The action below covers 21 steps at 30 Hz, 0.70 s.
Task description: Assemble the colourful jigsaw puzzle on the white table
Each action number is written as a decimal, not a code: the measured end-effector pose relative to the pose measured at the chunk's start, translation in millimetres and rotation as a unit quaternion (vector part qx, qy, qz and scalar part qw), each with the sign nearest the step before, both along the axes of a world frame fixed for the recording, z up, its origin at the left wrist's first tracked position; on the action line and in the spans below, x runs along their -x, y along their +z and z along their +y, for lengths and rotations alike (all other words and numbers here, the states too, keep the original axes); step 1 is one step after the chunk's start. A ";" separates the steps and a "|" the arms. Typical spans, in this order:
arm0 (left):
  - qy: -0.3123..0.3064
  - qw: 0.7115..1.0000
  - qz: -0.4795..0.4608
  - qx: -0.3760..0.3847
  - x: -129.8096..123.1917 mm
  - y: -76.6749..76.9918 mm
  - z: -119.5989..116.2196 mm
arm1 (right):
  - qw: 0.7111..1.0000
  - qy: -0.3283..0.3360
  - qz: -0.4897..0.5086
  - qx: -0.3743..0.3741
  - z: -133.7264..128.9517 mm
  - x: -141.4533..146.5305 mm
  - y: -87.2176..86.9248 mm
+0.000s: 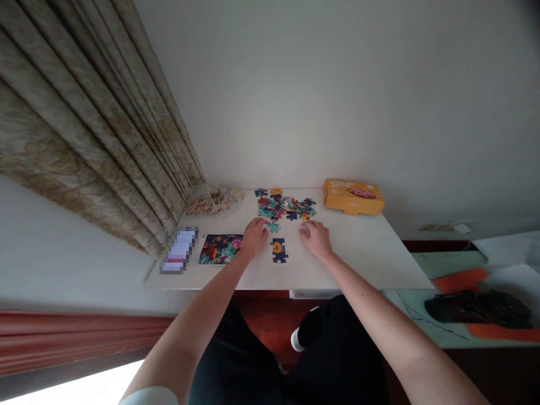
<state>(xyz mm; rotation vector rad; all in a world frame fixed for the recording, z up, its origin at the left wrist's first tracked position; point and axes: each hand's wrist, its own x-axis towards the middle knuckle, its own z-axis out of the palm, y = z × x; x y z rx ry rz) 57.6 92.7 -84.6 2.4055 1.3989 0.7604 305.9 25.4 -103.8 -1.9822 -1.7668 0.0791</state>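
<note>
Left grip point(255, 236) unclear, beside teal piece point(274, 228), right grip point(317, 238) loosely parted, joined puzzle pieces point(279, 251) between

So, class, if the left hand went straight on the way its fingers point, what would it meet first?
Probably the teal piece, right beside the left hand; whether they already touch is unclear.

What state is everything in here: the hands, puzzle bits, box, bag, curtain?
Left hand: fingers bent, beside loose pieces
Right hand: fingers bent, no piece visible in it
Puzzle pieces: heaped
Puzzle block: flat, apparently joined
Picture sheet: flat, partly covered
Orange-yellow box: front tab out
Clear bag: filled
Patterned curtain: hanging in folds
</note>
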 end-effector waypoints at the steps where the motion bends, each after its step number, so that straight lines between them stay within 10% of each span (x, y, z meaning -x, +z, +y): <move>1: 0.000 1.000 0.005 -0.003 -3.5 -0.7 5.2 | 1.000 -0.012 0.003 0.002 7.8 0.6 1.2; 21: 0.067 0.996 0.052 0.020 -30.4 -8.1 59.3 | 0.997 0.021 -0.016 0.077 117.8 11.8 15.3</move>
